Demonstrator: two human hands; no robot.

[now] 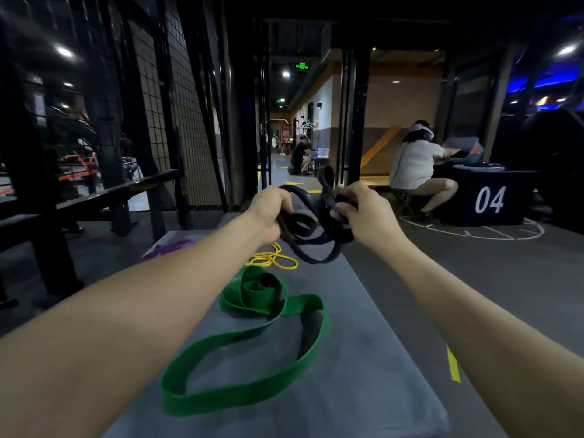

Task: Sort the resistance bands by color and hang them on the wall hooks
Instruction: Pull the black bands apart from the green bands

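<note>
A tangled black resistance band [316, 229] hangs in the air above the far end of the grey table [363, 358]. My left hand [271, 210] grips its left coil and my right hand [366, 213] pinches its right side. A wide green band [252, 339] lies looped and partly rolled on the table below my arms. A thin yellow band [273, 259] rests beyond it, and a purple band [172, 246] lies at the table's far left corner. No wall hooks are visible.
A black wire-mesh wall [170, 99] and dark benches [104, 197] stand to the left. A seated person [417, 165] works at a black box marked 04 [489, 200] on the right. Another person crouches in the corridor [300, 156] ahead.
</note>
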